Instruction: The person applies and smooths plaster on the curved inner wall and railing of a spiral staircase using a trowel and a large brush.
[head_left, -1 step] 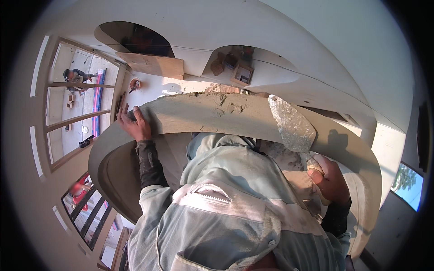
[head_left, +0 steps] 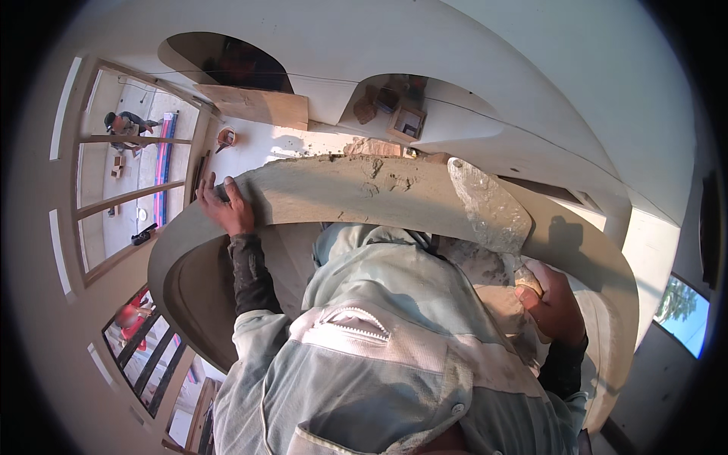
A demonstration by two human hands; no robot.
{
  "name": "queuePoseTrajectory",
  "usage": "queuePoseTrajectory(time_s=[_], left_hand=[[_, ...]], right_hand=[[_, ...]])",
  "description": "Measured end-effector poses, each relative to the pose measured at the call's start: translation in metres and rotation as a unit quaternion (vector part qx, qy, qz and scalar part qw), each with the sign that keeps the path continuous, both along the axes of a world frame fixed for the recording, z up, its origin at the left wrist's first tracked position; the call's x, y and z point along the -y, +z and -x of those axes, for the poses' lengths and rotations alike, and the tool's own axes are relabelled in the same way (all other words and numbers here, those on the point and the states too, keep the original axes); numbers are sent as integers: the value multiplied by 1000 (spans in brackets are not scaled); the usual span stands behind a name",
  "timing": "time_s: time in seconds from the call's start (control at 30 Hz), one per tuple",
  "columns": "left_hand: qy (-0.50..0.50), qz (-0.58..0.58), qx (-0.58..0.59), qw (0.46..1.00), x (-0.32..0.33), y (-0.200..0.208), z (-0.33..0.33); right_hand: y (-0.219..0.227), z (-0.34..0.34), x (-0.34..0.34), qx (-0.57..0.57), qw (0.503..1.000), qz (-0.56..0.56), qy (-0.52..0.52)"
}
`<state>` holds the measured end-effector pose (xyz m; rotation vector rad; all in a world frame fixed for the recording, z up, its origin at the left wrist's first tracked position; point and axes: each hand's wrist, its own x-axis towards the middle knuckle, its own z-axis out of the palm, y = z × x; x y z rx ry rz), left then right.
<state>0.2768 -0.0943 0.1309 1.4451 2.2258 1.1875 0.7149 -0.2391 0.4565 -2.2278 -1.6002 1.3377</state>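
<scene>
A curved ledge coated in grey-brown mortar [head_left: 318, 189] arches across in front of my body. Its far edge is ragged, with a few rough lumps near the middle. At its left part lies my left hand [head_left: 230, 210], fingers spread on the surface and holding nothing. On the right, my right hand [head_left: 555, 307] is closed round the wooden handle of a pointed trowel [head_left: 491, 208]. The mortar-smeared blade points away from me and lies over the ledge; whether its whole face touches the mortar I cannot tell.
Beyond the ledge are a bucket [head_left: 226, 138], a wooden board [head_left: 258, 106] against the white wall, and a wooden box [head_left: 407, 123] in an arched niche. A thin cable [head_left: 334, 79] crosses that wall. Through the left window frame [head_left: 136, 139], a person [head_left: 125, 125] bends outside.
The trowel blade has shifted very slightly left and tilted, losing its bright glare. My right hand has moved a little with it; my left hand stays put.
</scene>
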Motion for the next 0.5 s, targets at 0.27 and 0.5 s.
queuePoseTrajectory(time_s=[0.27,0.5], left_hand=[[-3,38,-7,999,-6,-4,0],[-18,57,-5,998,-9,-1,-2]], right_hand=[[-12,54,-57,109,979,54,166],[18,38,-73,160,979,90,85]])
